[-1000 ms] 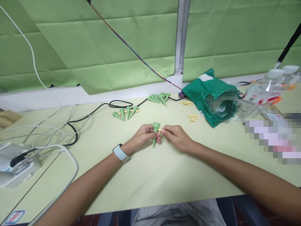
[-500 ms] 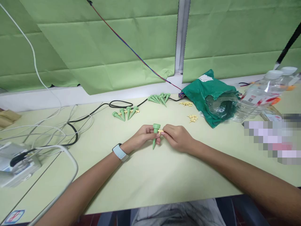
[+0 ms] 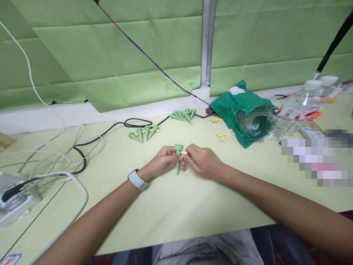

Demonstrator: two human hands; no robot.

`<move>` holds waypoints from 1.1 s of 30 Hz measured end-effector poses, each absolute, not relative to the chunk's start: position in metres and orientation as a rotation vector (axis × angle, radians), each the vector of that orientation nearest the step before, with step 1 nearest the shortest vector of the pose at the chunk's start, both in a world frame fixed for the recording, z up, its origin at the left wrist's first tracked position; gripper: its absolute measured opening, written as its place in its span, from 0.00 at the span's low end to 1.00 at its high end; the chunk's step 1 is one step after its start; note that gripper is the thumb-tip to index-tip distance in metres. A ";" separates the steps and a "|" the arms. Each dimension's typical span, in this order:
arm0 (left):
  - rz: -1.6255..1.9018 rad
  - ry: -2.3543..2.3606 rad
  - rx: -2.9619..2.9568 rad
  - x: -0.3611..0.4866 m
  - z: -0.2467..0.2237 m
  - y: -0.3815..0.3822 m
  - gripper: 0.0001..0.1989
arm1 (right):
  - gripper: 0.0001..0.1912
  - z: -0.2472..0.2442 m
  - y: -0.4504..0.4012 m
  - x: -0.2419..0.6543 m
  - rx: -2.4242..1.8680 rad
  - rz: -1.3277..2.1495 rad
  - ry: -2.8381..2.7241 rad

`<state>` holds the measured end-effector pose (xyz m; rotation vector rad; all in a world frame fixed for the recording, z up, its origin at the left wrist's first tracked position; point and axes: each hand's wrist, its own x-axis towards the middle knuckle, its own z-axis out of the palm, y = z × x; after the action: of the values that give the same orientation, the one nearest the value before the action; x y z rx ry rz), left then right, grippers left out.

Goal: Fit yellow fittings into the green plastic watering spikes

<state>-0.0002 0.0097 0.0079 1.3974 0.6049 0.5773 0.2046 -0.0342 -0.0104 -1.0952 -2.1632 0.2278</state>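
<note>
A green plant watering spike (image 3: 178, 148) with a wide ribbed cap is held upright, point down, in my left hand (image 3: 164, 159). My left thumb crosses the front of its stem, and the fingers curl behind. A small yellow valve (image 3: 184, 153) sticks out from the right side of the spike, just under the cap. My right hand (image 3: 206, 162) is closed at the valve's outer end, thumb and forefinger pinched against it. How deep the valve sits in the spike cannot be made out.
Several green spikes with yellow valves (image 3: 147, 129) lie behind my left hand; more spikes (image 3: 186, 114) lie farther back. Two heaps of yellow valves (image 3: 222, 137) are near a torn green bag (image 3: 242, 127). Bottles (image 3: 299, 106) stand right; cables (image 3: 82, 156) and a power strip (image 3: 20, 202) lie left.
The view has shifted slightly. More of the yellow valve shows between my hands, with my right fingertips now at its outer end. My left hand keeps its hold on the spike.
</note>
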 end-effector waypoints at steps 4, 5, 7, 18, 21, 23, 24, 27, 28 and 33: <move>0.576 0.618 1.424 0.001 0.009 0.009 0.09 | 0.14 -0.011 -0.033 0.207 -1.124 0.089 -2.190; 0.583 0.629 1.444 0.001 0.009 0.009 0.09 | 0.13 -0.011 -0.032 0.206 -1.122 0.148 -2.163; 0.606 0.652 1.479 0.003 0.011 0.007 0.10 | 0.13 -0.011 -0.031 0.204 -1.115 0.352 -2.070; 0.610 0.627 1.447 0.003 0.008 0.008 0.09 | 0.15 -0.012 -0.030 0.203 -1.069 0.583 -2.026; 0.580 0.633 1.434 0.001 0.009 0.007 0.09 | 0.15 -0.011 -0.030 0.211 -1.060 0.080 -2.230; 0.575 0.633 1.434 0.000 0.010 0.007 0.10 | 0.17 -0.010 -0.030 0.212 -1.050 0.026 -2.259; 0.576 0.637 1.442 0.000 0.010 0.007 0.10 | 0.16 -0.010 -0.030 0.211 -1.039 0.069 -2.241; 0.603 0.647 1.479 0.001 0.011 0.006 0.10 | 0.16 -0.011 -0.029 0.205 -1.022 0.488 -2.046; 0.612 0.645 1.496 0.001 0.011 0.006 0.09 | 0.16 -0.011 -0.028 0.203 -1.033 0.721 -1.937; 0.600 0.645 1.560 0.004 0.013 0.006 0.10 | 0.15 -0.009 -0.022 0.200 -1.009 1.685 -1.429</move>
<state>0.0043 0.0063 0.0127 1.5597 0.6449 0.5998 0.1997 -0.0223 -0.0095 -1.0091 -1.4291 1.6853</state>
